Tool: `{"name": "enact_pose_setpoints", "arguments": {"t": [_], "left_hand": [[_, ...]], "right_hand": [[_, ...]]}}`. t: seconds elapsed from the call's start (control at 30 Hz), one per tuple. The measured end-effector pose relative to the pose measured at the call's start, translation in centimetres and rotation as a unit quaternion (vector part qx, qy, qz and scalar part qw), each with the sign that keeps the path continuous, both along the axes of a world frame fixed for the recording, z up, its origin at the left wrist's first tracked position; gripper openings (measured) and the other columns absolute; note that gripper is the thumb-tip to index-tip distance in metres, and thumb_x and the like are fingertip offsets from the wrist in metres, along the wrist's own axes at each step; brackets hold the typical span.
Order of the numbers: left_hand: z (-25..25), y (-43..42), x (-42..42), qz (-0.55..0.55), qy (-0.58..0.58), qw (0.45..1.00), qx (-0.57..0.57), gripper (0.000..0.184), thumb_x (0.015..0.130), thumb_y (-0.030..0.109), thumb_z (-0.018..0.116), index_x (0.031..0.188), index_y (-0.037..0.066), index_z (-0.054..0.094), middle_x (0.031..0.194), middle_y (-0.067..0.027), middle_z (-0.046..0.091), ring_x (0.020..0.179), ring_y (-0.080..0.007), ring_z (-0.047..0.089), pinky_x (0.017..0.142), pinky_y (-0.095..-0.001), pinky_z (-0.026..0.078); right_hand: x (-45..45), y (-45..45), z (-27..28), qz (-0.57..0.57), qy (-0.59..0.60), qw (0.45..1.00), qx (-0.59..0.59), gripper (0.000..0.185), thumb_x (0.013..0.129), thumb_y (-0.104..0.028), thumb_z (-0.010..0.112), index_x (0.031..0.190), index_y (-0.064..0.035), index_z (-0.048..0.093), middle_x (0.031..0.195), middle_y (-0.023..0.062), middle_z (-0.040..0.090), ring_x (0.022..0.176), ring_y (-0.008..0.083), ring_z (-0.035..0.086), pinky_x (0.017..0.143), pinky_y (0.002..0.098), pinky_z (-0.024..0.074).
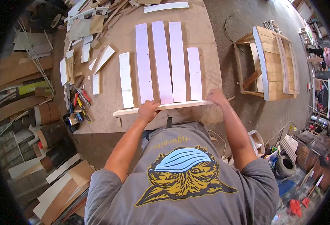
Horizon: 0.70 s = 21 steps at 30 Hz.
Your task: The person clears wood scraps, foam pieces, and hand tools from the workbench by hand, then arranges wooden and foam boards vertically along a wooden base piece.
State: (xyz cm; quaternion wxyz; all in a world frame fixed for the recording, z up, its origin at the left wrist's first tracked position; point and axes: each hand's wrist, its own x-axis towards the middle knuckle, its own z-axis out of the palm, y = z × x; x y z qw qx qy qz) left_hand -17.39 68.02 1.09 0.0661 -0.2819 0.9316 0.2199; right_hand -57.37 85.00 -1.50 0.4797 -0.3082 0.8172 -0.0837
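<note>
A long, pale wooden strip (185, 105) lies crosswise along the lower ends of several painted boards. My left hand (148, 110) is closed over the strip left of its middle, and my right hand (217, 97) grips it near the right end. Beyond the strip stand out three long pale-lilac boards, among them the left one (144, 63), the middle one (162, 62) and the right one (177, 62). A shorter white board (126, 80) flanks them on the left, a shorter lilac board (194, 74) on the right. Narrow gaps separate the boards.
The plywood worktop (108, 123) carries a heap of wood offcuts (84, 30) and a white board (166, 7) at the far edge. Pliers and other hand tools (81, 99) lie at its left. A slatted wooden frame (273, 63) stands on the floor at right; a person (328, 58) is beyond.
</note>
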Motion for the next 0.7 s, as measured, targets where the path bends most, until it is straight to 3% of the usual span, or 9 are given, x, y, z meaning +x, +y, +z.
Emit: {"name": "enact_pose_setpoints", "arguments": {"t": [0.07,0.17,0.27,0.47,0.7], "left_hand": [[0.2,-0.2,-0.2,0.003,-0.001,1.000,0.010,0.031,0.083,0.029,0.081,0.111,0.018,0.074,0.104,-0.0046,0.071,0.103,-0.0290,0.066,0.085,-0.0449,0.056],[0.1,-0.4,-0.4,0.017,0.006,1.000,0.014,0.033,0.082,0.031,0.083,0.110,0.018,0.074,0.104,-0.0054,0.071,0.102,-0.0289,0.066,0.085,-0.0451,0.055],[0.6,-0.1,-0.9,0.028,0.009,1.000,-0.002,0.033,0.081,0.032,0.084,0.108,0.018,0.074,0.103,-0.0056,0.071,0.101,-0.0286,0.066,0.086,-0.0449,0.053],[-0.3,0.1,-0.3,0.014,0.018,0.999,-0.032,0.033,0.079,0.031,0.085,0.107,0.018,0.074,0.100,-0.0067,0.071,0.098,-0.0297,0.065,0.084,-0.0466,0.052],[-0.2,0.3,-0.2,0.015,0.012,0.999,-0.043,0.031,0.076,0.023,0.082,0.105,0.019,0.074,0.100,-0.0032,0.071,0.100,-0.0273,0.065,0.085,-0.0435,0.052]], "right_hand": [[0.4,-1.3,2.4,0.088,0.085,0.992,0.004,0.041,0.084,-0.036,0.080,0.103,-0.0003,0.075,0.096,0.0215,0.077,0.090,0.0373,0.075,0.077,0.0463,0.0604],[3.0,-4.1,4.2,0.068,0.108,0.990,-0.052,0.050,0.084,-0.044,0.079,0.109,-0.0010,0.073,0.100,0.0241,0.075,0.101,0.0417,0.072,0.090,0.0498,0.0559],[6.6,-7.2,6.0,0.096,0.123,0.978,-0.141,0.065,0.085,-0.045,0.078,0.127,0.0033,0.064,0.107,0.0292,0.072,0.102,0.0421,0.073,0.085,0.0520,0.0589],[12.3,-13.7,7.1,0.072,0.121,0.989,-0.056,0.095,0.087,-0.043,0.077,0.161,-0.0060,0.028,0.125,0.0323,0.063,0.111,0.0471,0.068,0.091,0.0549,0.0586],[13.3,-15.9,5.7,0.059,0.132,0.989,-0.017,0.106,0.088,-0.040,0.079,0.168,-0.0126,0.015,0.137,0.0318,0.055,0.122,0.0453,0.064,0.095,0.0539,0.0579]]}}
